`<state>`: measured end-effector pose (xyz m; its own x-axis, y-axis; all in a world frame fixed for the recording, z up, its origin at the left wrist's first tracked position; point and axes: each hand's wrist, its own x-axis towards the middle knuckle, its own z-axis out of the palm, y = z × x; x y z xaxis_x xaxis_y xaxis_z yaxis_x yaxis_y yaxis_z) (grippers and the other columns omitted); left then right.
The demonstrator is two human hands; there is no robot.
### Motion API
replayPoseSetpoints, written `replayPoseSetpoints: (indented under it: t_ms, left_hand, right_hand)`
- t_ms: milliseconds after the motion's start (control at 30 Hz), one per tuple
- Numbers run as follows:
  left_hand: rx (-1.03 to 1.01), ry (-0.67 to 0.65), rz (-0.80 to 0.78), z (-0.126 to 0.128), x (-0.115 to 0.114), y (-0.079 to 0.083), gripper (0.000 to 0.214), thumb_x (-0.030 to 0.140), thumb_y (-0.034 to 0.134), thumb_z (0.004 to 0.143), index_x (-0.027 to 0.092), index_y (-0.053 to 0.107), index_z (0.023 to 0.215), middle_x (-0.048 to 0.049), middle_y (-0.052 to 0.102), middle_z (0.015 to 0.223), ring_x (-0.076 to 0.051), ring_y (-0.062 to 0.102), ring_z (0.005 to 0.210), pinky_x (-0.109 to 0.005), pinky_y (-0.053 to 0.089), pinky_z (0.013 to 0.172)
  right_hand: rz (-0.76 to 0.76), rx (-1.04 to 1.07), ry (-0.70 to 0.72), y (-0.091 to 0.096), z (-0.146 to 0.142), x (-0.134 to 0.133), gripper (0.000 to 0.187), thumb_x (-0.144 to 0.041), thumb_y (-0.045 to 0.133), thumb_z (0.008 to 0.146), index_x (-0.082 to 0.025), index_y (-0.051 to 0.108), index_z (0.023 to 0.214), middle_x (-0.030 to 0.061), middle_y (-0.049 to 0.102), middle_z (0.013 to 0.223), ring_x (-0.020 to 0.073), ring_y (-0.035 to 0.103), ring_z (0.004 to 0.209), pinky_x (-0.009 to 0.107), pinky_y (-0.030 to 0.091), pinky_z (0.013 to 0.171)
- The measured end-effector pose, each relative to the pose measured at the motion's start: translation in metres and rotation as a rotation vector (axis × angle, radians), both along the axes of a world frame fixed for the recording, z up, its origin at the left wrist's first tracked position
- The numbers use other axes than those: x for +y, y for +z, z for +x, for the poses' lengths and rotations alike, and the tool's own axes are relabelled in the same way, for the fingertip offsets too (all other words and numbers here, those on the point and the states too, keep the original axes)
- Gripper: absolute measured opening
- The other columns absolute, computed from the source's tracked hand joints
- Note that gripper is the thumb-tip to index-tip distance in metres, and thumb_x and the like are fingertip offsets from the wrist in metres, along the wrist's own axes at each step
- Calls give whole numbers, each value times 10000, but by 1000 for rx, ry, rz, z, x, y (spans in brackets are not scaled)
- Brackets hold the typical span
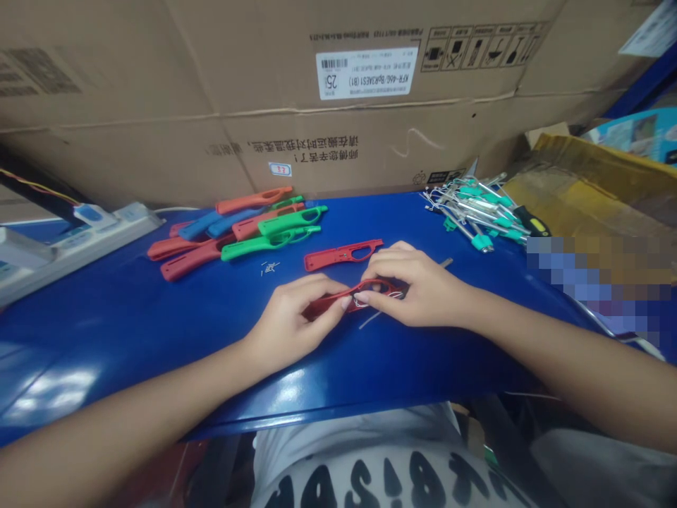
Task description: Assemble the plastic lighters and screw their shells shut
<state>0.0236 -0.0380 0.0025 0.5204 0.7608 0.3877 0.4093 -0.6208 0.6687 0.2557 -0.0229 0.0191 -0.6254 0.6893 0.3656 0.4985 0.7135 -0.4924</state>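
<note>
Between my two hands is a red lighter casing half (pixel 322 305), held just above the blue table. My left hand (pixel 296 314) grips its handle end, thumb along the near side. My right hand (pixel 410 286) pinches it near the trigger opening, where thin white wires (pixel 362 303) show by the thumb. Part of the casing's inside is hidden by my fingers. Just beyond my hands lies another red casing half (pixel 333 257), its hollow side up. A thin metal rod (pixel 373 319) shows below my right hand.
Red, blue and green lighter casings (pixel 248 233) are piled at back left, near a white power strip (pixel 79 247). Small metal pins (pixel 269 268) lie before them. Metal rods with green parts (pixel 476 208) and a screwdriver (pixel 533 221) lie back right. A cardboard box (pixel 211 85) stands behind.
</note>
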Motion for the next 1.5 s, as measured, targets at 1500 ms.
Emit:
replayPoseSetpoints:
  t_ms: [1500]
  left_hand:
    - [-125, 163, -743, -1, 9, 6, 390, 524, 679, 870, 149, 688, 762, 45, 496, 503, -70, 415, 448, -197, 310, 462]
  right_hand:
    - [107, -172, -179, 9, 6, -1, 362, -468, 674, 878, -193, 615, 1105, 54, 697, 969, 191, 633, 797, 305, 422, 708]
